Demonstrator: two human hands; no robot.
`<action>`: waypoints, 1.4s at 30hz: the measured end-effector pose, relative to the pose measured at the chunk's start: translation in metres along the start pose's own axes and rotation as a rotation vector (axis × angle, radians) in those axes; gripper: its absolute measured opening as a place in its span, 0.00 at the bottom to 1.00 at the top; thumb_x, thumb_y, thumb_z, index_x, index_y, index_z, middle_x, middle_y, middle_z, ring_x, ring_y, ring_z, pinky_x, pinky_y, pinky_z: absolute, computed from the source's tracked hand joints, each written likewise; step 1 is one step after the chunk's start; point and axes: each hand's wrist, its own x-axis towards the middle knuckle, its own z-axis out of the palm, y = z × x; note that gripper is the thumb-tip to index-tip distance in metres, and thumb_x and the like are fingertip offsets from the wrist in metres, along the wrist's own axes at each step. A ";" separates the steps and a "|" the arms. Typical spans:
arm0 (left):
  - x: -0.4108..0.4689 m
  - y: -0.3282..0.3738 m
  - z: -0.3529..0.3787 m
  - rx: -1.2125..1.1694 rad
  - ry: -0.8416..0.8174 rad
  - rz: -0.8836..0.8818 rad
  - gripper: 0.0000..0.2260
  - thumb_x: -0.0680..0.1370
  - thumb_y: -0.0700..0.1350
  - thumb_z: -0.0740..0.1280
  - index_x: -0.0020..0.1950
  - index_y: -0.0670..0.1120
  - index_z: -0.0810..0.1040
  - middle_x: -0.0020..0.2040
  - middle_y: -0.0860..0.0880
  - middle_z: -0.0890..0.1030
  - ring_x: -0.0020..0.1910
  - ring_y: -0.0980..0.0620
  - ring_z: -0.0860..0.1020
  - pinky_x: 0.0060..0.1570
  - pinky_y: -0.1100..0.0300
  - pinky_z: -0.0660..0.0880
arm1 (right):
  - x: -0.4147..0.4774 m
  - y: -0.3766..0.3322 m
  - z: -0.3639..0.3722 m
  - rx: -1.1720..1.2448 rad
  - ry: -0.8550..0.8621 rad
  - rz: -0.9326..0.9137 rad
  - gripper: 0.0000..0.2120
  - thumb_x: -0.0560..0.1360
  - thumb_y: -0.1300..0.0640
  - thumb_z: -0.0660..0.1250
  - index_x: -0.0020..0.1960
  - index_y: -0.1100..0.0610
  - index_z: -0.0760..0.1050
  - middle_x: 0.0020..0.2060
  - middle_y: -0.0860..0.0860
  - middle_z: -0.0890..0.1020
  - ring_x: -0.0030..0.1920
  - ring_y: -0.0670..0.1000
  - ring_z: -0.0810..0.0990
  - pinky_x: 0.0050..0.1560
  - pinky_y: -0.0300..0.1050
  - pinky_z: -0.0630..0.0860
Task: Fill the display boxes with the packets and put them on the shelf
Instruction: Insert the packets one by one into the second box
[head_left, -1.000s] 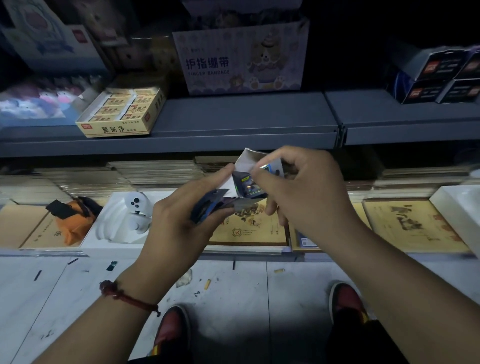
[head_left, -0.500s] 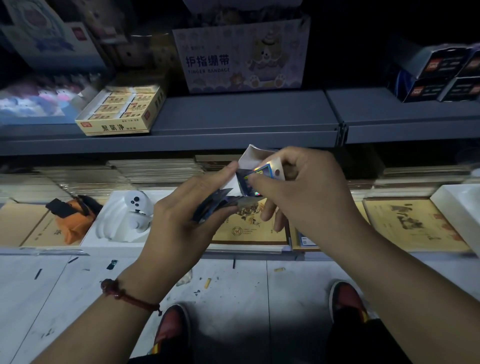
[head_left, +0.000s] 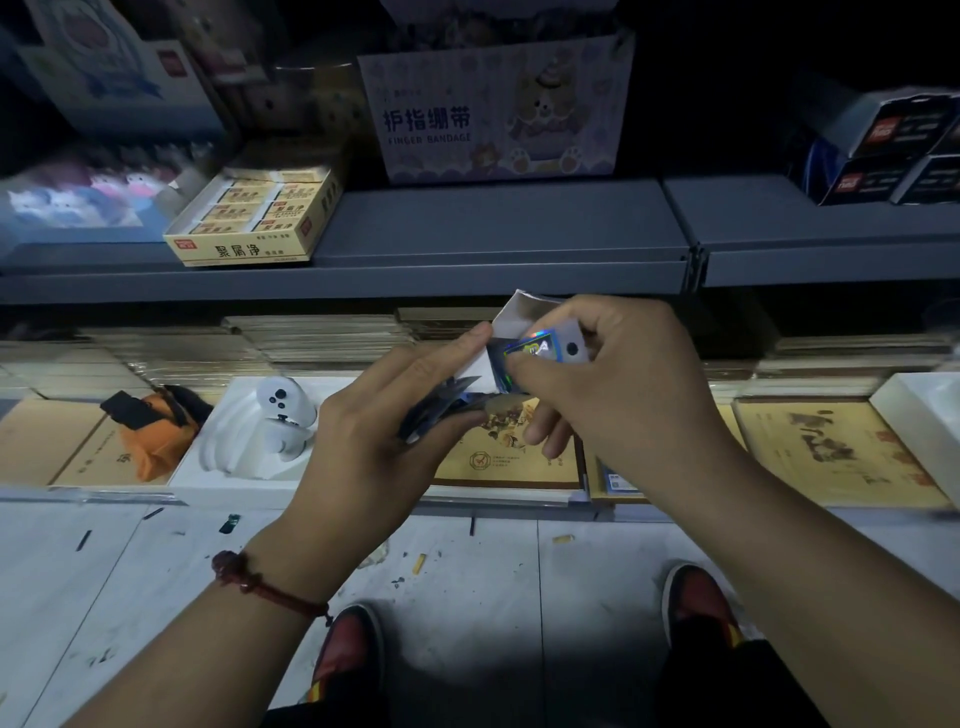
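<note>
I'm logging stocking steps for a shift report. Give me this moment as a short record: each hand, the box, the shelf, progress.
left hand: grips a fan of dark packets
right hand: pinches a holographic packet at the mouth of the display box
display box: small, white, open, up between the hands; which hand carries it is unclear
shelf: grey, holds a yellow carton and a finger bandage box
progress: display box not yet on the shelf

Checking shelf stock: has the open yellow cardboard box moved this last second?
No. The yellow cardboard box stays on the grey metal shelf, at its front edge, left of the finger bandage carton.
</note>
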 end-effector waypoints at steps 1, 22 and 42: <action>0.001 0.000 0.000 0.007 -0.004 0.010 0.28 0.73 0.40 0.78 0.71 0.48 0.74 0.56 0.52 0.80 0.54 0.58 0.79 0.54 0.65 0.76 | 0.000 0.000 -0.001 0.018 -0.012 0.020 0.02 0.76 0.64 0.72 0.46 0.60 0.81 0.25 0.58 0.82 0.21 0.52 0.81 0.22 0.42 0.75; -0.001 -0.001 -0.002 0.009 -0.032 0.031 0.26 0.74 0.39 0.77 0.71 0.45 0.76 0.56 0.51 0.81 0.55 0.58 0.79 0.55 0.67 0.74 | 0.001 -0.002 -0.002 0.052 -0.079 0.074 0.04 0.76 0.68 0.70 0.48 0.62 0.82 0.26 0.60 0.82 0.24 0.55 0.83 0.23 0.40 0.78; -0.001 0.008 -0.001 -0.002 0.011 0.061 0.24 0.74 0.38 0.77 0.69 0.43 0.77 0.58 0.53 0.80 0.58 0.64 0.77 0.57 0.70 0.71 | -0.003 0.000 0.009 0.066 -0.105 0.078 0.04 0.78 0.62 0.71 0.47 0.55 0.84 0.20 0.55 0.78 0.18 0.52 0.78 0.19 0.39 0.71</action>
